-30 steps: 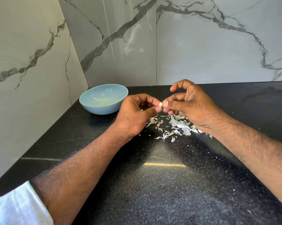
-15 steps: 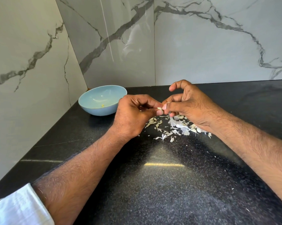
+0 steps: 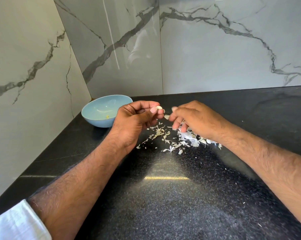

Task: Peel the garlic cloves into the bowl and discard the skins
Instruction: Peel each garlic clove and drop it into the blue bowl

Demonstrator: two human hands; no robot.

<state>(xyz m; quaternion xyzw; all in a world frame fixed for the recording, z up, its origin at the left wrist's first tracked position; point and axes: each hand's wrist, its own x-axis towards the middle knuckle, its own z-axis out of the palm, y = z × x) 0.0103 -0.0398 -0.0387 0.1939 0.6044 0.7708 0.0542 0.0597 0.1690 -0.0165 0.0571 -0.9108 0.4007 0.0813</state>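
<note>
Left hand (image 3: 135, 118) pinches garlic clove (image 3: 159, 107) beside bowl (image 3: 101, 110)

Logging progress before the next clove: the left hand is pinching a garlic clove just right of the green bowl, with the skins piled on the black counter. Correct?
Nearly. In the head view the bowl is light blue, not green. The left hand does pinch the garlic clove just right of it, and the skins lie on the black counter.

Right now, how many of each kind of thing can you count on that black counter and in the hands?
Blue bowl: 1
Garlic clove pinched in the left hand: 1
Small yellowish piece in the bowl: 1
Pile of garlic skins on the counter: 1, flakes too many to count
Hands: 2, the right hand blurred over the pile
Total: 6
</note>
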